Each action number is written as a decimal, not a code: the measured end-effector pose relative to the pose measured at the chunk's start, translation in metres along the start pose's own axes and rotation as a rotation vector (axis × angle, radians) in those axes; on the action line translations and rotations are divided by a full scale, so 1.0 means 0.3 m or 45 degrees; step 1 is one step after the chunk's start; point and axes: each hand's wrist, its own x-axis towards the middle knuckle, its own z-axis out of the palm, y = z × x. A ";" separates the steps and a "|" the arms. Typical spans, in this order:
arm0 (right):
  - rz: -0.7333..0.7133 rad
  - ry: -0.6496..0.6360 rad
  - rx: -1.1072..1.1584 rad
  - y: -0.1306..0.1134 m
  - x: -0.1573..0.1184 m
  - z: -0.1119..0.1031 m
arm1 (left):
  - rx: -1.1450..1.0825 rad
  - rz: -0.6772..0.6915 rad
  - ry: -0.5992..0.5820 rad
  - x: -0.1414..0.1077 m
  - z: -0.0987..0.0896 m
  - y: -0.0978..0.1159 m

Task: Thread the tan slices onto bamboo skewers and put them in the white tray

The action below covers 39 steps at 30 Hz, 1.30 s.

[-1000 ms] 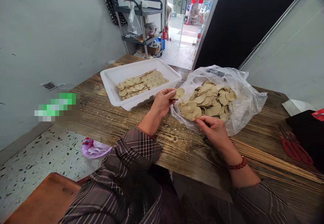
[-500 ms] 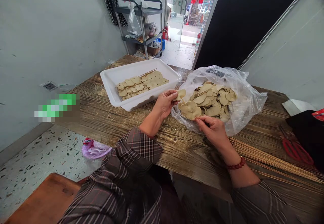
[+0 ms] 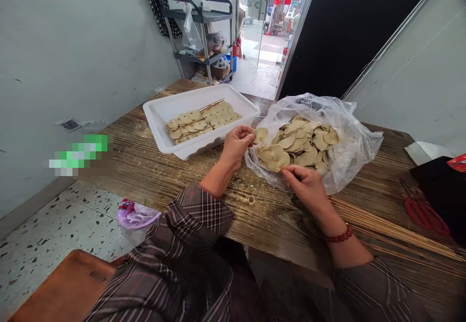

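Observation:
Between thumb and fingers, my left hand [image 3: 238, 143] pinches a single flat beige disc [image 3: 260, 135]. My right hand [image 3: 305, 182] is closed on the end of a thin stick, which carries several beige discs [image 3: 274, 157] and points toward the single disc. Both hands are at the near left edge of a clear plastic bag [image 3: 358, 140], which lies open around a pile of loose beige discs [image 3: 307, 142]. Left of the bag, a white tray [image 3: 155, 127] holds rows of discs on sticks [image 3: 196, 120].
Long thin sticks [image 3: 393, 230] lie on the wooden table [image 3: 138, 171] at the right, near red-handled scissors [image 3: 425, 213] and a black item [image 3: 442, 191]. A grey shelf cart [image 3: 207, 60] stands behind the table. A brown stool [image 3: 65, 288] is at lower left.
The disc in my left hand has turned to show more of its flat face. My right hand has hardly moved.

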 end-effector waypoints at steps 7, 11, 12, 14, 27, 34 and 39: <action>0.053 0.014 0.020 -0.011 0.002 0.004 | 0.062 0.013 -0.069 -0.015 0.012 -0.003; 0.141 0.017 0.149 0.000 0.005 0.005 | 0.043 -0.025 -0.143 -0.023 0.019 0.000; 0.160 0.015 0.194 0.004 0.005 0.006 | 0.006 -0.048 -0.150 -0.024 0.019 0.001; 0.185 0.014 0.275 0.010 0.005 0.007 | -0.097 -0.109 -0.149 -0.023 0.019 0.001; 0.159 -0.053 0.235 0.003 0.002 0.016 | -0.348 -0.289 -0.228 -0.030 0.024 0.007; 0.079 0.027 0.116 0.001 -0.001 0.014 | -0.286 -0.310 -0.219 -0.028 0.024 0.002; 0.062 0.054 0.053 -0.001 -0.001 0.018 | -0.260 -0.315 -0.209 -0.034 0.032 -0.014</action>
